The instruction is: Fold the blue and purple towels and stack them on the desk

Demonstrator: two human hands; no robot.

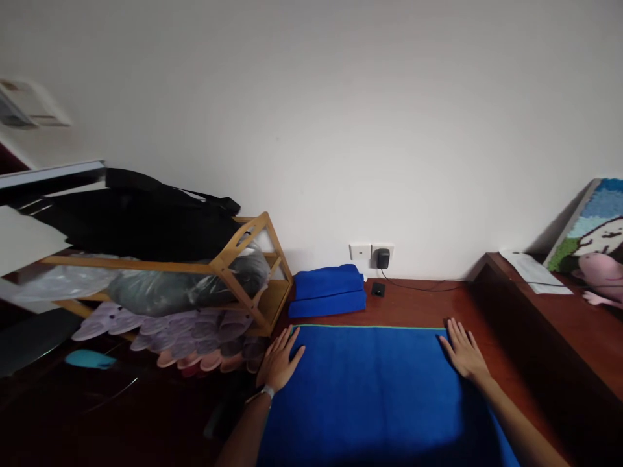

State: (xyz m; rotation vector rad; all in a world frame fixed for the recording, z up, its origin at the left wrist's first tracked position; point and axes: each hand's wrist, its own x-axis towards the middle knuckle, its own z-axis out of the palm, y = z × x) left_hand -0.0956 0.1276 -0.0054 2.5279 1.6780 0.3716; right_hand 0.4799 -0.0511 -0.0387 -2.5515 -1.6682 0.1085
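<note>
A blue towel (pixel 374 389) with a thin green edge lies spread flat on the reddish-brown wooden surface (pixel 413 305). On its far left corner rests my left hand (pixel 281 360), palm down with fingers apart and a band at the wrist. My right hand (pixel 464 350) lies flat at the far right corner, its fingers spread too. Just beyond the towel's far edge sits a folded blue cloth (pixel 328 292), close to the wall. The near end of the towel runs out of view at the bottom.
A wooden rack (pixel 238 266) at left carries a black bag (pixel 146 214), plastic-wrapped items and several slippers (pixel 195 331). A black plug adapter (pixel 383 258) sits in the wall socket, with a cable. On the raised ledge at right are papers (pixel 538 272), a pink toy (pixel 601 272) and a picture (pixel 594 220).
</note>
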